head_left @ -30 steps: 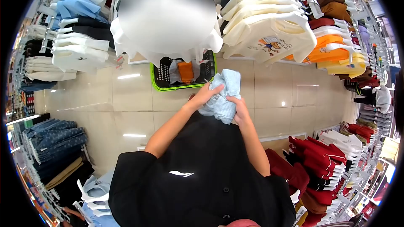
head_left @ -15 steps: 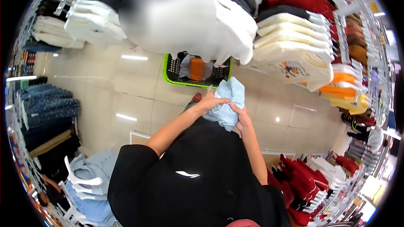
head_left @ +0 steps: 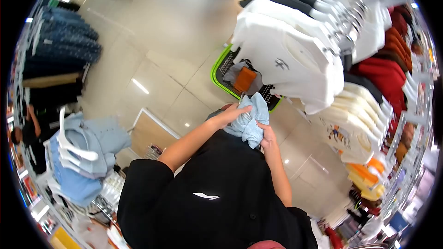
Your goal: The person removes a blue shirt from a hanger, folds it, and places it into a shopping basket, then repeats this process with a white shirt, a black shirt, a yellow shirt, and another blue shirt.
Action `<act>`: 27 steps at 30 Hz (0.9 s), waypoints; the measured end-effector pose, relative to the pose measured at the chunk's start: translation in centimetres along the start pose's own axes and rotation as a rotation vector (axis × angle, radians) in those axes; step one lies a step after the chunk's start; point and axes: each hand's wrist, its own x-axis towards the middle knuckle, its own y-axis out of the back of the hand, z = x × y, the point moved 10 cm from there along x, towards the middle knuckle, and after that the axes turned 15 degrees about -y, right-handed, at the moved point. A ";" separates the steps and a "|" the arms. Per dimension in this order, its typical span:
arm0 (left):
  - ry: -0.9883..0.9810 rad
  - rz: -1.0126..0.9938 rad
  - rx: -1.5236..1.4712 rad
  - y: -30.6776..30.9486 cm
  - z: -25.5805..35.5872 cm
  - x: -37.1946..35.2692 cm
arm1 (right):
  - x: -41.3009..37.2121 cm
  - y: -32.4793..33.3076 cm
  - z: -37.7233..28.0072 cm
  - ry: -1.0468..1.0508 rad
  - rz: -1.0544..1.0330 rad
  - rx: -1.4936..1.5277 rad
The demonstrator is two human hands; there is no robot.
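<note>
Bunched together in front of my black shirt is a light blue garment (head_left: pixel 254 119), crumpled and partly folded. My left hand (head_left: pixel 228 114) grips it from the left with the thumb laid over the cloth. On its lower right side, my right hand (head_left: pixel 266 134) has its fingers closed on the fabric. Just beyond the garment, a black shopping basket with a bright green rim (head_left: pixel 216 73) sits partly hidden by hanging shirts. Inside it lie an orange-brown item (head_left: pixel 244 80) and some grey material.
White T-shirts (head_left: pixel 290 57) hang close over the basket, with cream shirts (head_left: pixel 353 115) farther right. Light blue garments on white hangers (head_left: pixel 76 150) are near my left side, and dark jeans (head_left: pixel 64 37) hang at upper left. Another person (head_left: pixel 32 131) is at far left.
My view has turned left, so the basket and hanging shirts now appear farther right. Both hands keep hold of the light blue garment, whose folds have shifted slightly.
</note>
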 end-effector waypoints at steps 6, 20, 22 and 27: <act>-0.165 0.479 0.060 10.2 -6.2 -0.2 | 3.5 -2.4 -2.4 -0.095 -0.066 -0.119; 0.174 0.914 0.759 11.9 -21.3 -18.8 | 23.8 10.2 -9.7 -0.159 0.110 -0.044; 0.246 0.931 0.651 11.5 -24.8 -19.4 | 26.9 10.0 -10.4 -0.164 0.101 -0.054; 0.274 0.940 0.594 11.0 -29.5 -17.4 | 35.3 14.8 -12.5 -0.139 0.185 0.014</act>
